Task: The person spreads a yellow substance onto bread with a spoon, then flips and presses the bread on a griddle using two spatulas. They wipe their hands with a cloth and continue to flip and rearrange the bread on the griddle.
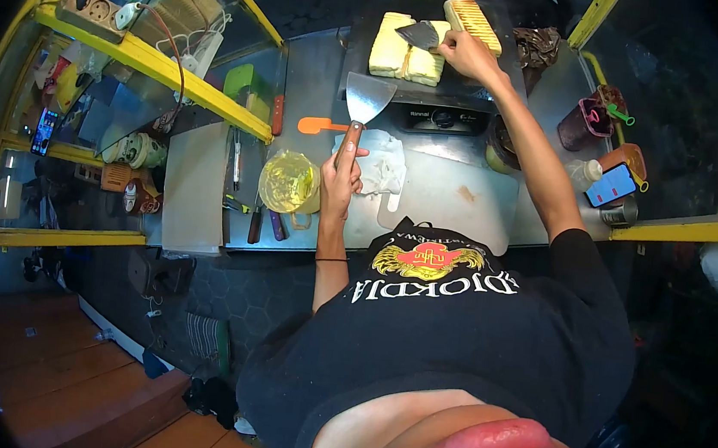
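My left hand point(341, 181) is wrapped round the wooden handle of a wide metal scraper point(369, 97), its blade raised in front of the griddle's near left corner. Over the dark griddle point(372, 18), my right hand point(466, 55) grips a second, dark-bladed scraper point(419, 34). That blade lies over pale bread pieces point(389, 50) in the griddle's middle. Beside them, at the back right, is a browned loaf point(473, 26) with grill stripes. The griddle stands on a black Rinnai stove point(442, 120).
An orange spatula point(321, 125), a cloth point(380, 161) and a tub of yellow spread point(288, 181) lie near my left hand. A white board point(456, 201) is in front. Containers point(585, 123) and a phone point(615, 185) stand right. A yellow frame point(158, 66) borders the left.
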Action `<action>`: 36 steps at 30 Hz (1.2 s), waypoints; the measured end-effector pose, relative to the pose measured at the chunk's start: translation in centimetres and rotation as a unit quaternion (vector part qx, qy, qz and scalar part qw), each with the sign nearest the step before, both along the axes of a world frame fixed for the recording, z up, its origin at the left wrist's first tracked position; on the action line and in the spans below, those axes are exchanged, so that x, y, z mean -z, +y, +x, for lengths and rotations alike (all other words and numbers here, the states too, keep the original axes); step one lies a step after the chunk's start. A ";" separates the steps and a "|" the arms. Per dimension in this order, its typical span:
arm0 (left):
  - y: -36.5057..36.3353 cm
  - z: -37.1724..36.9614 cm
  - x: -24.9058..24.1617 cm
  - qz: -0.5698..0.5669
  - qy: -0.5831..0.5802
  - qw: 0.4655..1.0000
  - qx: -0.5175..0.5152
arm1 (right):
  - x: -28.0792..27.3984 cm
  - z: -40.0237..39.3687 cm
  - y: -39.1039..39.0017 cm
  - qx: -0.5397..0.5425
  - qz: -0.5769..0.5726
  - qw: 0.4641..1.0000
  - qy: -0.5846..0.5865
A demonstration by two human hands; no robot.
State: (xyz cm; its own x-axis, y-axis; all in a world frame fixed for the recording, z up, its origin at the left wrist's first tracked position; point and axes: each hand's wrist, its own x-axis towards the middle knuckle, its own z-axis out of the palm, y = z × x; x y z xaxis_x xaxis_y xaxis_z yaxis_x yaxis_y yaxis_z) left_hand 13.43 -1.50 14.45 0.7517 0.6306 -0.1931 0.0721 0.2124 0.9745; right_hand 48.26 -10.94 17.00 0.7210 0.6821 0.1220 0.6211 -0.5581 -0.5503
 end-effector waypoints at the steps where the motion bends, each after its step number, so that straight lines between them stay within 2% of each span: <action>1: -0.1 0.2 -0.1 0.005 -0.002 1.000 -0.001 | 0.3 0.2 0.0 -0.002 0.008 1.000 -0.005; 6: -0.8 0.0 -0.3 0.002 -0.010 1.000 -0.005 | -0.6 1.4 -0.2 -0.041 0.001 0.999 0.001; 9: -0.7 -0.2 -0.2 0.003 -0.004 1.000 -0.004 | -1.5 0.2 0.1 -0.019 0.067 0.997 -0.021; 12: -0.7 -0.4 0.1 -0.014 -0.004 1.000 -0.005 | 0.8 -2.3 0.1 -0.006 0.060 0.996 -0.062; 18: -0.8 0.0 0.1 -0.003 -0.013 1.000 0.004 | 1.5 0.5 0.5 -0.005 0.049 0.999 -0.006; 20: -1.0 -0.1 0.3 -0.009 -0.023 1.000 0.007 | 2.8 2.9 0.4 -0.053 0.145 0.986 0.063; 21: -1.1 -0.3 0.3 -0.009 -0.023 1.000 0.006 | 3.5 3.9 0.4 -0.033 0.191 0.980 0.039; 22: -1.1 -0.4 0.3 -0.014 -0.028 0.999 0.006 | 1.5 2.7 -0.1 -0.035 0.192 0.980 0.036; 24: -1.1 -0.5 0.6 -0.019 -0.036 0.999 0.002 | -1.7 0.2 -2.2 0.026 0.171 0.985 0.023; 26: -1.1 -0.6 0.9 -0.026 -0.029 0.999 0.010 | -1.0 -1.0 -2.8 0.044 0.093 0.995 0.003; 29: -1.0 -0.1 1.4 -0.032 -0.033 0.999 0.020 | 0.2 -2.4 -3.1 0.051 0.052 0.997 0.004; 34: -1.3 0.9 1.2 -0.035 -0.051 0.997 0.035 | 0.2 -1.8 -2.8 0.047 0.051 0.997 -0.021; 36: -1.5 1.0 1.1 -0.040 -0.050 0.997 0.035 | 1.7 0.1 -2.6 0.023 0.094 0.995 0.000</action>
